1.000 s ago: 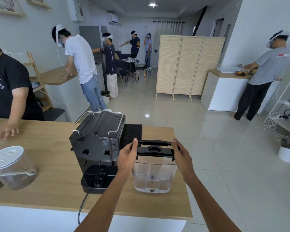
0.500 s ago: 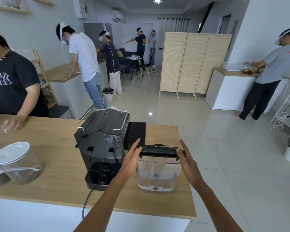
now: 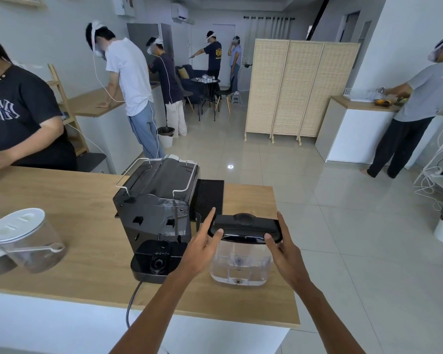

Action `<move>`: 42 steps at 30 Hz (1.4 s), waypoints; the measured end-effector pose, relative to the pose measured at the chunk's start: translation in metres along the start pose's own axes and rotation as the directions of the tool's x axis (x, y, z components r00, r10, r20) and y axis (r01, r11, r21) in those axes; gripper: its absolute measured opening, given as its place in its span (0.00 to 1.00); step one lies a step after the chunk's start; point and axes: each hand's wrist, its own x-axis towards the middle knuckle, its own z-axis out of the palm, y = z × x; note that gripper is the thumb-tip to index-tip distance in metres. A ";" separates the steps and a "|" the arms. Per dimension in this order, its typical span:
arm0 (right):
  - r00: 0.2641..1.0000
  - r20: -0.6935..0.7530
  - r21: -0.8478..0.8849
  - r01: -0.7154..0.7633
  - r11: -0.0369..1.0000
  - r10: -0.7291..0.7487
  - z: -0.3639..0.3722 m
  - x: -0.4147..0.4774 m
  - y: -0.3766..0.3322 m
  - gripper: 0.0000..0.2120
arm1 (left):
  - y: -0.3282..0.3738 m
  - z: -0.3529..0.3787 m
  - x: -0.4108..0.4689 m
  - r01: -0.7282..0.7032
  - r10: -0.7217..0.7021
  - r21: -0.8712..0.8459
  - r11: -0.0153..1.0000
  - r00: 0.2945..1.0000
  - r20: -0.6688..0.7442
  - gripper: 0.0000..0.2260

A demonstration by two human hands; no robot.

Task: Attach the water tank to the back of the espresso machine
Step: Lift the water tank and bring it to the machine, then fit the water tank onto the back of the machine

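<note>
The black espresso machine stands on the wooden counter with its back toward me and a bare black base socket at the bottom. The water tank, clear with a black lid, rests on the counter just to the machine's right, apart from it. My left hand clasps the lid's left end, thumb on the front edge and index finger stretched along the side. My right hand clasps the right end the same way.
The machine's black cord hangs over the near counter edge. Two clear jars with white lids sit at the left. A black mat lies behind the machine. A person in a black shirt leans at the counter's far left.
My hands gripped the lid, spread open beside it half a second ago, and now close on its two ends again. The tank has stayed in place on the counter.
</note>
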 end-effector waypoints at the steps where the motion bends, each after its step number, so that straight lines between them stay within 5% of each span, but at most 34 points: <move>1: 1.000 0.004 0.003 0.010 1.000 -0.010 0.000 -0.001 0.002 0.33 | -0.003 0.000 -0.001 -0.015 0.016 0.022 1.000 1.000 -0.008 0.31; 7: 0.996 0.012 -0.015 0.087 0.996 -0.087 0.003 -0.010 0.003 0.32 | -0.012 -0.004 -0.010 -0.085 0.070 0.158 0.984 0.993 0.097 0.34; 13: 0.985 0.156 -0.041 0.075 0.996 -0.068 -0.002 -0.015 0.008 0.49 | -0.012 -0.002 -0.008 -0.176 0.149 0.286 0.942 0.982 0.114 0.35; 29: 0.986 0.167 0.110 0.005 0.994 -0.024 -0.002 -0.016 0.002 0.47 | -0.024 -0.007 -0.013 -0.151 0.136 0.222 0.963 0.987 0.081 0.40; 42: 0.981 0.163 0.165 0.074 0.984 -0.101 0.018 -0.040 -0.070 0.47 | -0.003 -0.087 -0.054 -0.198 0.210 0.148 0.969 0.975 -0.071 0.44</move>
